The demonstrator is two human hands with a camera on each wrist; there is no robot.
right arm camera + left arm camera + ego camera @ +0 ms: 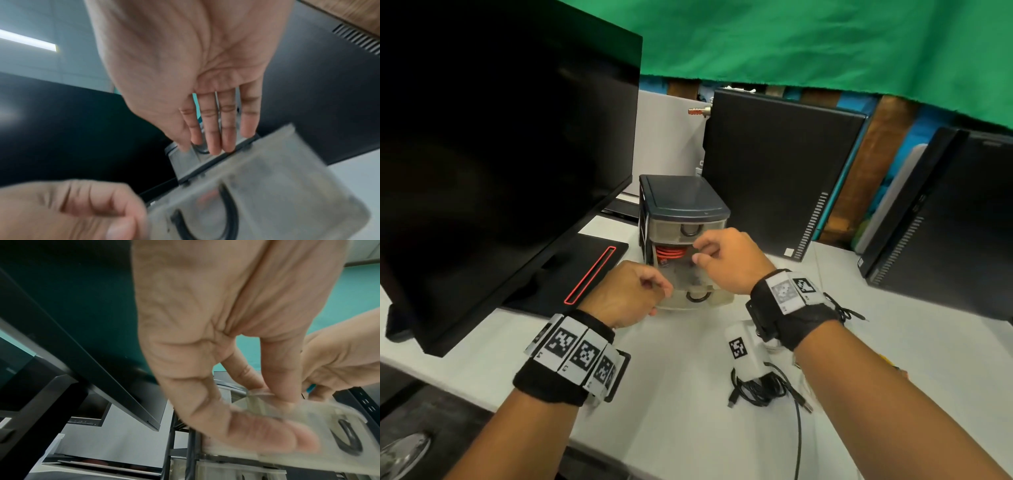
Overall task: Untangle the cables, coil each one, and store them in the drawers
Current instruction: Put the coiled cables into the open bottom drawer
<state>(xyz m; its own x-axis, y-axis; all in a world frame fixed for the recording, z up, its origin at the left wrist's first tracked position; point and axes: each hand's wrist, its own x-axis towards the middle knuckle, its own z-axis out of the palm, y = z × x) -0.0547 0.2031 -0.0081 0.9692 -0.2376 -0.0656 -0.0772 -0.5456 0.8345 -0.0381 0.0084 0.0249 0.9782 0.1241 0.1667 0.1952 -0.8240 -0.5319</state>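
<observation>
Both hands hold the pulled-out translucent plastic middle drawer (690, 274) of the dark-topped drawer unit (683, 198): left hand (628, 293) pinching its left front corner, right hand (729, 258) with straight, close fingers at its right.

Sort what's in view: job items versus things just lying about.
Job: drawer unit, pulled-out middle drawer with orange coiled cable, black cable tangle, left hand, right hand.
Lying about: monitor, computer towers, green cloth.

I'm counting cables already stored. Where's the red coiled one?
In the head view, the red coiled cable sits inside the pulled-out middle drawer of the small drawer unit, between both hands.
</observation>
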